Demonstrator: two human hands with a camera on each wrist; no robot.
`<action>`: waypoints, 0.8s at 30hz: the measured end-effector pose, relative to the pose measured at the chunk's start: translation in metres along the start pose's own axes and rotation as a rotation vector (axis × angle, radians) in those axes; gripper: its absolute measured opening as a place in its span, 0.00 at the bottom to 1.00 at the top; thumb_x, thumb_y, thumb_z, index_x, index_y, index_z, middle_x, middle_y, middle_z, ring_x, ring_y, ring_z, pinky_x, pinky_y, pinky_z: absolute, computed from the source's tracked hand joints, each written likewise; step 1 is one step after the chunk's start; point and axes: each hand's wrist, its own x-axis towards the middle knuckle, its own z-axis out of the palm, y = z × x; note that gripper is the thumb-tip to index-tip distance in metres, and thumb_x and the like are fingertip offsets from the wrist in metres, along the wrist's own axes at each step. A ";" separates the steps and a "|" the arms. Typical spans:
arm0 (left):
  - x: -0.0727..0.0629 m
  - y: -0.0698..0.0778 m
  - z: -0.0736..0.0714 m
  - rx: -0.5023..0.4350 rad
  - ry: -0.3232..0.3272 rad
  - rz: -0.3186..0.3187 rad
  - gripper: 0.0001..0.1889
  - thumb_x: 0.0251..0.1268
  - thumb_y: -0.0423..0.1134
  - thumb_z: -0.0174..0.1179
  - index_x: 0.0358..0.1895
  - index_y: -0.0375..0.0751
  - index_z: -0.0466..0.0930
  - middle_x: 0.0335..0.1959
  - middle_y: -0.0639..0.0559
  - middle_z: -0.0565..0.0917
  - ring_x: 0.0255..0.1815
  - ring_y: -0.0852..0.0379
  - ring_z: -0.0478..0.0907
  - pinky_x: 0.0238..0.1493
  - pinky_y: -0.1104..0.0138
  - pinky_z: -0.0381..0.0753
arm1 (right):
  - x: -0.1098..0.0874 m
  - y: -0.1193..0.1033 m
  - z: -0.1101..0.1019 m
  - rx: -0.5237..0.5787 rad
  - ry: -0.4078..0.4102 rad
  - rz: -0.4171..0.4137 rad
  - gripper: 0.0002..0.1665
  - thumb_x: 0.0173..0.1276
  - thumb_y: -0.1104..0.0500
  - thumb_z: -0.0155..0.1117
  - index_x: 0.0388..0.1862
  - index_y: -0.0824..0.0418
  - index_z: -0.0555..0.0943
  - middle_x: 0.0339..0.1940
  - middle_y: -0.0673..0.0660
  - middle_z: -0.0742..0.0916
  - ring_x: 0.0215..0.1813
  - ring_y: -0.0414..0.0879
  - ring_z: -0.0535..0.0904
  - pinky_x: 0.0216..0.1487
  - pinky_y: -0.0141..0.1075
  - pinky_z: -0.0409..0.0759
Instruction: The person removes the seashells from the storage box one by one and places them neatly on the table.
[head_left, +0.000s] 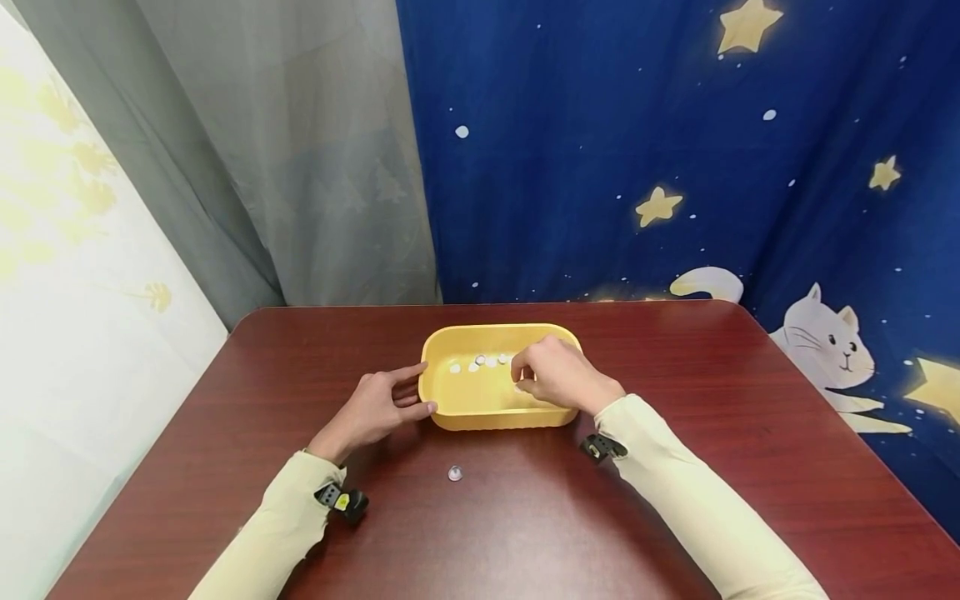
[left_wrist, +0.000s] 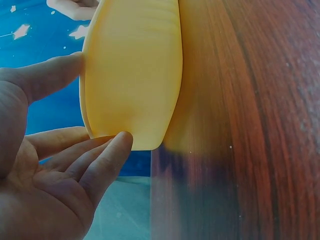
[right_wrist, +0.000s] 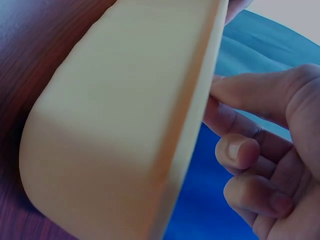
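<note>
A yellow plastic basin (head_left: 480,421) stands on the table, and several small round white or silvery discs (head_left: 480,360) lie on its floor. My left hand (head_left: 372,408) spans the basin's left end, thumb and fingers spread and touching its rim and end wall. Over the basin's right part, my right hand (head_left: 555,371) reaches down inside with thumb and forefinger pinched close together. A bit of white shows at those fingertips, like one of the discs. In the right wrist view, the rim partly hides the fingertips, while the other fingers curl loosely.
One small round, silvery-clear disc (head_left: 455,473) lies on the dark red wooden table (head_left: 660,533) in front of the basin. Grey and blue star-patterned curtains (head_left: 570,167) hang behind the far table edge. White cloth (head_left: 90,333) hangs on the left.
</note>
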 end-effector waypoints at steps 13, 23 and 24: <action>0.000 -0.001 0.000 0.021 -0.001 -0.017 0.40 0.61 0.49 0.72 0.74 0.39 0.67 0.69 0.38 0.76 0.62 0.48 0.83 0.59 0.57 0.84 | -0.005 -0.011 -0.006 0.045 0.021 -0.039 0.06 0.57 0.61 0.74 0.25 0.50 0.88 0.20 0.41 0.86 0.27 0.37 0.78 0.28 0.29 0.77; 0.000 0.000 0.000 0.019 0.001 -0.003 0.40 0.60 0.49 0.72 0.74 0.39 0.68 0.70 0.38 0.76 0.62 0.49 0.83 0.59 0.57 0.84 | -0.007 -0.016 -0.009 0.077 0.010 -0.070 0.05 0.58 0.62 0.74 0.27 0.50 0.89 0.21 0.41 0.87 0.27 0.36 0.79 0.29 0.28 0.76; 0.000 0.000 0.000 0.020 0.001 -0.003 0.40 0.60 0.49 0.72 0.74 0.38 0.68 0.70 0.38 0.76 0.62 0.49 0.83 0.59 0.57 0.84 | -0.007 -0.017 -0.009 0.077 0.008 -0.070 0.05 0.58 0.61 0.73 0.27 0.50 0.89 0.21 0.40 0.87 0.27 0.36 0.79 0.29 0.28 0.76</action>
